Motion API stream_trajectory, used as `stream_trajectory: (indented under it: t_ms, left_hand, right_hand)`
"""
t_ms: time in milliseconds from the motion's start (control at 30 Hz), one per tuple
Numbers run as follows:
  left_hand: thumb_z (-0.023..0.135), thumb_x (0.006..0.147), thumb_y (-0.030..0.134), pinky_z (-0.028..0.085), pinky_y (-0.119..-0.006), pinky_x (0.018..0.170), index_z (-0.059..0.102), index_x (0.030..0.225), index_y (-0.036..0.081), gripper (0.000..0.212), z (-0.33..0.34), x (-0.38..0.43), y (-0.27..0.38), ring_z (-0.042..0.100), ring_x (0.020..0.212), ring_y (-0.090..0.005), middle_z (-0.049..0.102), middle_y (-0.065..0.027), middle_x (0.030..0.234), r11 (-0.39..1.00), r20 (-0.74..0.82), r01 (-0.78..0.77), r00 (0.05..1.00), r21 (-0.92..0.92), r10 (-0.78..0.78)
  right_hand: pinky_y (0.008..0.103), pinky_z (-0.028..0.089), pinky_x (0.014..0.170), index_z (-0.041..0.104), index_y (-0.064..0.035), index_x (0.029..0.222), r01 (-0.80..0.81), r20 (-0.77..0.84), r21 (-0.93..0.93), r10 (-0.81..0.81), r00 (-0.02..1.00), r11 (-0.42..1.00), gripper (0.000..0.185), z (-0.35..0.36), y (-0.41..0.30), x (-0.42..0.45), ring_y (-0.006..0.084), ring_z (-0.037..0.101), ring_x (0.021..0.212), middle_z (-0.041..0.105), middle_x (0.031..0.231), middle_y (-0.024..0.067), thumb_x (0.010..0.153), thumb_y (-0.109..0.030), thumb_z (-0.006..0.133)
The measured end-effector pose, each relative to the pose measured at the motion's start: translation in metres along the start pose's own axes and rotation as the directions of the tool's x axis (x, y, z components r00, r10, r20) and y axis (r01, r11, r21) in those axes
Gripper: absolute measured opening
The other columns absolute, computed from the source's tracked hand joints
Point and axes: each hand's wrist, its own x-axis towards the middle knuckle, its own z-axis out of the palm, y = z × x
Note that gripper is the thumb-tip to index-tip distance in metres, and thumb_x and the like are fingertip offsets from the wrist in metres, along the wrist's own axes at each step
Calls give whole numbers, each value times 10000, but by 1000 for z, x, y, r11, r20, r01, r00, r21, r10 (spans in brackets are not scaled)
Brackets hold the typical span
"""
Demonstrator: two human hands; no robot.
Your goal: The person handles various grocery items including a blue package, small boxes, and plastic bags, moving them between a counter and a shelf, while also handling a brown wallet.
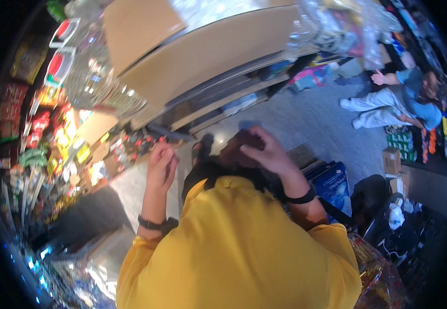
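My right hand (268,150) curls its thumb and fingers around the edge of a dark brown item (240,148), blurred and too unclear to name, in front of my chest. To the left, my left hand (162,164) is raised apart from it, fingers curled together, with nothing visible in them. A dark strap circles each wrist. My yellow shirt (239,239) fills the lower middle, and part of a foot (197,148) shows beyond its collar.
Cardboard (215,54) covers a rack ahead, beside large clear plastic jars (96,89). Packaged goods (68,146) crowd the left. Blue printed packs (329,185) stand at my right. Another person (409,100) in a blue top stands at the far right, near a cardboard box (391,160).
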Motion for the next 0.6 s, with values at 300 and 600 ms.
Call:
stream_trajectory:
  t_ms: [300, 600]
  left_hand:
    - [547, 968, 323, 241, -224, 447, 479, 757, 125, 298, 1, -31, -20, 279, 448, -68, 317, 48, 562, 966, -321, 97, 947, 240, -16]
    - [603, 912, 183, 453, -256, 725, 571, 1100, 39, 239, 6, -34, -5, 552, 851, -111, 585, -10, 915, 804, 153, -165, 984, 572, 93]
  right_hand:
    - [310, 433, 765, 503, -64, 1013, -65, 19, -37, 66, 998, 997, 365, -28, 11, -21, 135, 493, 840, 534, 887, 46, 852, -336, 686]
    - [278, 455, 857, 537, -43, 1143, -38, 109, 48, 32, 993, 998, 356, 25, -18, -29, 112, 543, 968, 596, 1021, 41, 888, -254, 668]
